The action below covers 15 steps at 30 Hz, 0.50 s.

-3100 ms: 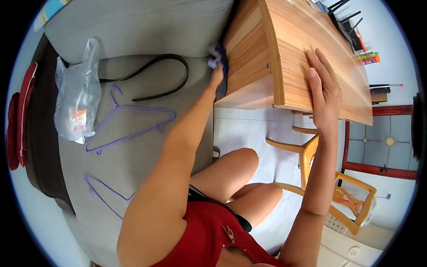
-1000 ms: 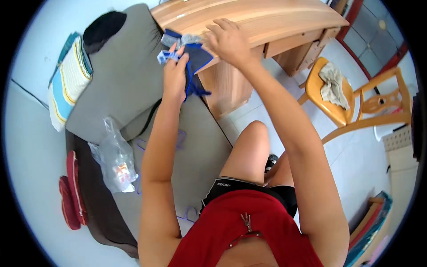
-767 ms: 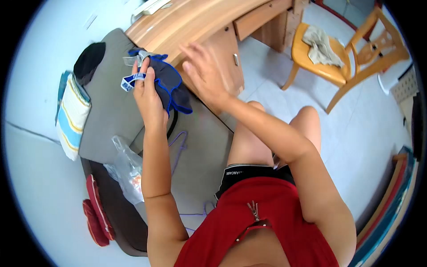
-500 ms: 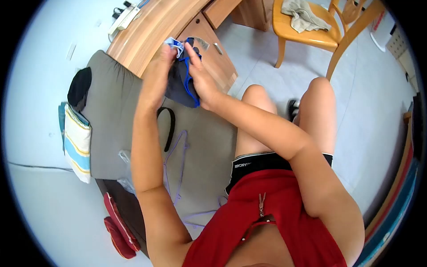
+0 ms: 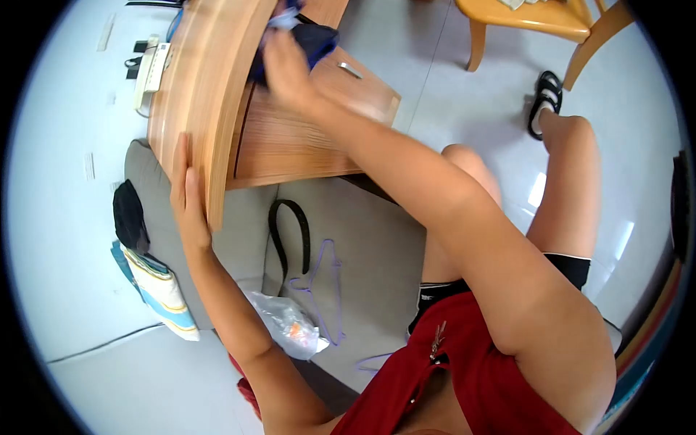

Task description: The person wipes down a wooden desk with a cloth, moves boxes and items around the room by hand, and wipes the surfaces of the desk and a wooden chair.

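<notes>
My right hand (image 5: 290,72) is closed on a dark cloth item (image 5: 315,45) with blue edging and a pale tag, at the top of the view, over the desk's front edge. Motion smears its fingertips. At the left, my left hand (image 5: 190,210) rests with straight fingers on the end of the wooden desk (image 5: 196,87), and nothing is in it. Below the desk, a black strap (image 5: 301,225) lies curved on the grey sofa (image 5: 377,268), beside a purple hanger (image 5: 337,290) and a clear plastic bag (image 5: 286,319).
A power strip (image 5: 154,69) sits at the desk's wall side. Striped folded cloth (image 5: 163,293) and a black item (image 5: 129,217) are by the sofa back. A yellow wooden chair (image 5: 529,18) stands at the upper right. Part of another hanger (image 5: 373,360) shows near my lap.
The dark cloth has gone from my left hand to my right hand and moved up over the desk. My left hand has come down onto the desk end. The view has turned.
</notes>
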Available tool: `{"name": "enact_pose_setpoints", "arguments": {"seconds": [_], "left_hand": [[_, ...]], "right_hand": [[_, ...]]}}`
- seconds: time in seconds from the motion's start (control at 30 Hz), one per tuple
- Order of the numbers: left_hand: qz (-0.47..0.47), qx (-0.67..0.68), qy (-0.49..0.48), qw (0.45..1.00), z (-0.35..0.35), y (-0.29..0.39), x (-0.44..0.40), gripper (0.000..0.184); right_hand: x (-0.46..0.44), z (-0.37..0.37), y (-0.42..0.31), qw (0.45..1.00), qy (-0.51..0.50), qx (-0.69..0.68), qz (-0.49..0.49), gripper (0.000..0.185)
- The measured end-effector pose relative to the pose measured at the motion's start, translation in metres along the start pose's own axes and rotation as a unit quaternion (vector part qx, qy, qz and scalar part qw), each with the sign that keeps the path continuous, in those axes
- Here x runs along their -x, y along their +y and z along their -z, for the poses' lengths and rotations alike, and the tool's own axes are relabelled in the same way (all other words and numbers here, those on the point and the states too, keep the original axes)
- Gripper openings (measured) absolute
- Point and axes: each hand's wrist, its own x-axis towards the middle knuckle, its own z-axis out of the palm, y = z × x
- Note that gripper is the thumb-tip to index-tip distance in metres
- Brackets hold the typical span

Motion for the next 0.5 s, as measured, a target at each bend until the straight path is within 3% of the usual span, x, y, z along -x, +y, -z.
{"name": "enact_pose_setpoints", "arguments": {"seconds": [0.03,0.07,0.1,0.17,0.2,0.3,0.4,0.5], "left_hand": [[-0.007,-0.012,-0.009,1.0,0.001,-0.001,-0.001,0.06],[-0.017,-0.021,-0.016,1.0,0.002,-0.002,-0.004,0.063],[-0.017,-0.024,-0.016,0.999,0.002,-0.002,-0.006,0.065],[-0.012,-0.029,-0.012,0.999,0.001,-0.001,-0.003,0.068],[-0.003,-0.028,-0.004,1.0,-0.001,-0.001,-0.002,0.07],[0.004,-0.026,0.008,1.0,-0.005,0.0,-0.002,0.076],[0.004,-0.037,-0.004,0.999,-0.005,-0.001,-0.001,0.081],[0.017,-0.023,0.004,1.0,-0.006,0.002,-0.003,0.087]], "right_hand": [[0.019,-0.017,0.026,0.971,0.018,0.215,0.101,0.043],[0.045,-0.032,0.039,0.885,0.032,0.422,0.195,0.038],[0.074,-0.038,0.028,0.936,0.003,0.313,0.158,0.032],[0.134,-0.038,0.013,0.935,-0.155,0.268,0.172,0.029],[0.152,-0.03,0.021,0.873,-0.281,0.33,0.224,0.034],[0.148,-0.016,0.061,0.867,-0.264,0.206,0.368,0.029],[0.104,0.011,0.083,0.864,-0.191,0.321,0.338,0.026],[0.099,0.036,0.114,0.949,-0.035,0.293,0.109,0.053]]}}
